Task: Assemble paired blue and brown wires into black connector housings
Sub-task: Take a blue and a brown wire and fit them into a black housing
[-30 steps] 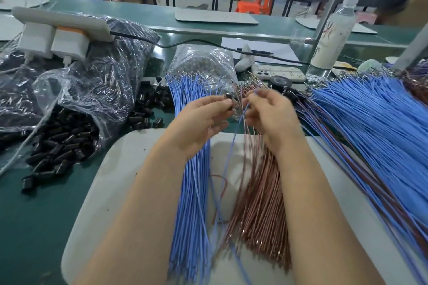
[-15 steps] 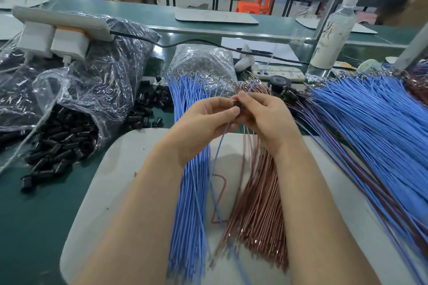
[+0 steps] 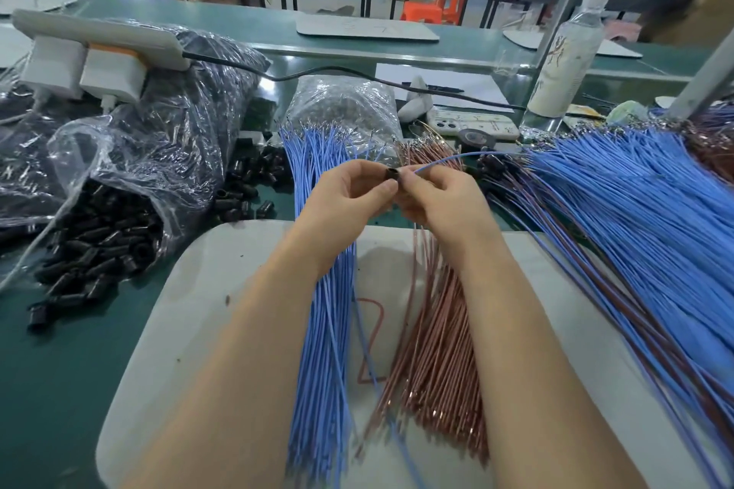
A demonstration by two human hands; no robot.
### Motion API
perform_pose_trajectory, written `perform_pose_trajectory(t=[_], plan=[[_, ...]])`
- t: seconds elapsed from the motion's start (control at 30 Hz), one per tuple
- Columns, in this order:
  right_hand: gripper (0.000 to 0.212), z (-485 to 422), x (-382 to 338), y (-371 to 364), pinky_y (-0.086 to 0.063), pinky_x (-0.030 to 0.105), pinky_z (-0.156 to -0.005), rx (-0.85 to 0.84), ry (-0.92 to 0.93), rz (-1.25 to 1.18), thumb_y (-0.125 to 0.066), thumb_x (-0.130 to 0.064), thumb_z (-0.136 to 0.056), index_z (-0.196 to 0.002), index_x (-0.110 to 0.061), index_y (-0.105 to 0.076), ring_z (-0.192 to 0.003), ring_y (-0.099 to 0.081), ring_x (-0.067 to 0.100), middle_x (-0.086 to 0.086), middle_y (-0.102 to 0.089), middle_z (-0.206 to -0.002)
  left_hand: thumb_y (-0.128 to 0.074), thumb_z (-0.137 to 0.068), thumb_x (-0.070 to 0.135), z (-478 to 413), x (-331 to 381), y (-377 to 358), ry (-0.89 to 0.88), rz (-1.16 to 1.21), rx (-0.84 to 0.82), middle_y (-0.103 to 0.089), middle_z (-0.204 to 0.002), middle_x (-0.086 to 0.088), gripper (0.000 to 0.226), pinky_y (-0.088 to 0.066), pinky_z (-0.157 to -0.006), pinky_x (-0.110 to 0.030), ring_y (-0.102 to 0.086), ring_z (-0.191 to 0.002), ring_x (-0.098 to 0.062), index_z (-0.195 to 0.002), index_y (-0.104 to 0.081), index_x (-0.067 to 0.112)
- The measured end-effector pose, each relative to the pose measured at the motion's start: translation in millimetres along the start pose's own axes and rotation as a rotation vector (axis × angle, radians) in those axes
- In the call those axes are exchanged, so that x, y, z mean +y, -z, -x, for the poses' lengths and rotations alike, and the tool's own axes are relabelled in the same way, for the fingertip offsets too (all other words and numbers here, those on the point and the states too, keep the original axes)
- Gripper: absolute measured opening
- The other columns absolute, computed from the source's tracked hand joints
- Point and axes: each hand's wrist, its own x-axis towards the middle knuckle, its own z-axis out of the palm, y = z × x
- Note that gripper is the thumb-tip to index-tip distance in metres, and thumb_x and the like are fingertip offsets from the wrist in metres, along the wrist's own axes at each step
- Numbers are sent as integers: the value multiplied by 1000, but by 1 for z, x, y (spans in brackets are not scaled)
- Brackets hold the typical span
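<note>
My left hand (image 3: 349, 195) pinches a small black connector housing (image 3: 392, 175) above the white board. My right hand (image 3: 441, 196) is right beside it and pinches a blue wire (image 3: 449, 160) at the housing's mouth; that wire arcs up to the right. A loose blue wire bundle (image 3: 321, 349) and a brown wire bundle (image 3: 437, 349) lie side by side on the board under my forearms. Whether a brown wire is in the housing cannot be seen.
An open plastic bag of black housings (image 3: 99, 238) lies at left, with more housings (image 3: 254, 179) spilled behind the white board (image 3: 206, 310). A big fan of assembled blue and brown wires (image 3: 635, 218) covers the right. A bag of terminals (image 3: 345, 111), a phone (image 3: 472, 125) and a bottle (image 3: 568, 52) stand behind.
My hands came together, then lifted slightly. The blue wire that hung down between them now sticks up to the right from the housing.
</note>
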Motion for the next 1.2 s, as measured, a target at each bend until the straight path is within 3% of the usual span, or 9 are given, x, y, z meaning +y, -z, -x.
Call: perform_pose_trajectory(t=[0.07, 0.13, 0.23, 0.47, 0.63, 0.83, 1.03, 1.1, 1.2], plan=[[16, 1, 2, -3, -48, 17, -56, 21, 45, 42, -59, -9, -92, -78, -15, -62, -61, -57, 11, 5, -62, -69, -60, -90, 4, 0, 0, -1, -35, -45, 10, -69, -92, -6, 11, -51, -91, -30, -65, -91, -18, -92, -61, 15], [18, -1, 1, -1, -48, 25, -61, 149, 106, 31, -60, -10, -92, -76, -18, -61, -60, -56, 11, 3, -62, -67, -61, -89, 5, 1, 1, 0, -84, -115, 23, -68, -92, 1, 14, -51, -87, -23, -64, -88, -12, -91, -61, 19], [18, -3, -2, 6, -51, 21, -61, 294, 180, -70, -59, -11, -93, -77, -17, -61, -57, -57, 5, -3, -62, -65, -63, -88, 7, 0, 1, 1, -167, -258, 112, -62, -89, 12, 20, -48, -82, -18, -59, -85, -8, -86, -59, 26], [18, 5, -7, -3, -54, 32, -69, 266, 408, 32, -57, -16, -95, -80, -26, -62, -65, -61, 7, -4, -67, -71, -60, -87, -1, -1, -1, 3, -208, -268, 224, -62, -87, 8, 23, -52, -84, -25, -60, -83, -11, -90, -58, 21], [14, 9, -8, -6, -54, 49, -74, 248, 469, 138, -57, -22, -94, -82, -26, -62, -70, -63, 22, 0, -66, -74, -59, -88, 0, -2, -1, 2, -214, -265, 229, -63, -91, 6, 23, -51, -83, -24, -60, -85, -13, -91, -57, 22], [11, 9, -5, -8, -54, 46, -74, 227, 506, 192, -56, -22, -92, -90, -16, -65, -73, -65, 21, 5, -68, -79, -58, -89, 1, -1, -1, 2, -215, -300, 229, -62, -93, 6, 19, -52, -84, -26, -60, -86, -14, -96, -59, 19], [9, 8, -3, -9, -51, 26, -70, 244, 535, 285, -57, -21, -93, -86, -23, -63, -66, -59, 1, -15, -63, -73, -56, -91, 4, 1, 0, 1, -270, -460, 206, -61, -108, -3, 22, -50, -87, -28, -59, -94, -12, -103, -63, 21], [9, 8, -3, -9, -52, 26, -72, 243, 516, 297, -59, -19, -93, -87, -21, -65, -68, -60, 1, -16, -64, -74, -55, -92, 4, 2, 0, 0, -292, -510, 183, -57, -108, -3, 25, -47, -86, -21, -57, -92, -9, -108, -65, 20], [12, 8, -3, -10, -54, 34, -80, 165, 438, 308, -61, -17, -92, -91, -11, -71, -78, -66, 10, -3, -69, -82, -55, -92, 4, 3, 1, -2, -335, -592, 141, -55, -104, -1, 29, -37, -80, -2, -53, -89, -3, -116, -65, 18]])
